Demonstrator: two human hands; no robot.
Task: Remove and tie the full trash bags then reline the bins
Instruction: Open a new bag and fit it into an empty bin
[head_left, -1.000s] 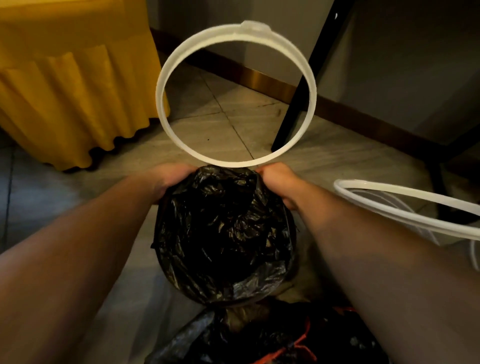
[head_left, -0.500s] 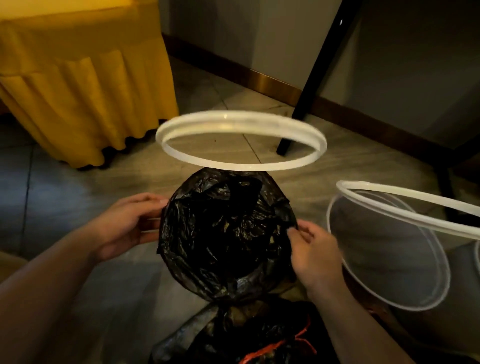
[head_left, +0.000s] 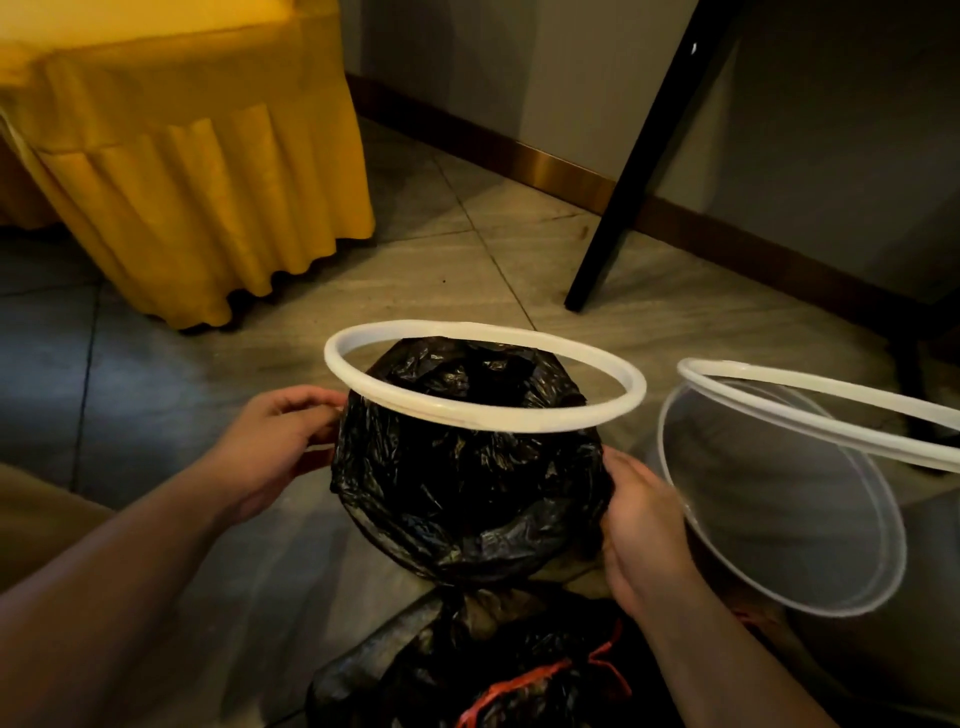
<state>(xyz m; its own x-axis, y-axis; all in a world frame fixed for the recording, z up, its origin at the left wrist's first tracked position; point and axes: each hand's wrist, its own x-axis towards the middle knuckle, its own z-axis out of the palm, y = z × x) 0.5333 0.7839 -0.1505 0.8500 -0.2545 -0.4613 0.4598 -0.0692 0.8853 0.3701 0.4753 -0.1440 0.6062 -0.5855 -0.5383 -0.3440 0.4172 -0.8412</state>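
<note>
Black liner (head_left: 467, 483), mouth open, between both hands: left hand (head_left: 280, 441) pinches its left fold; white ring (head_left: 493, 418) hangs tilted just above the grip; right hand (head_left: 644, 525) against right side, fingers hidden, grasp unclear. Smooth overhang evenly before seating ring.

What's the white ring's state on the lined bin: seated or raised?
Raised, not seated: the white ring hangs tilted over the black liner, above the covered rim.
</note>
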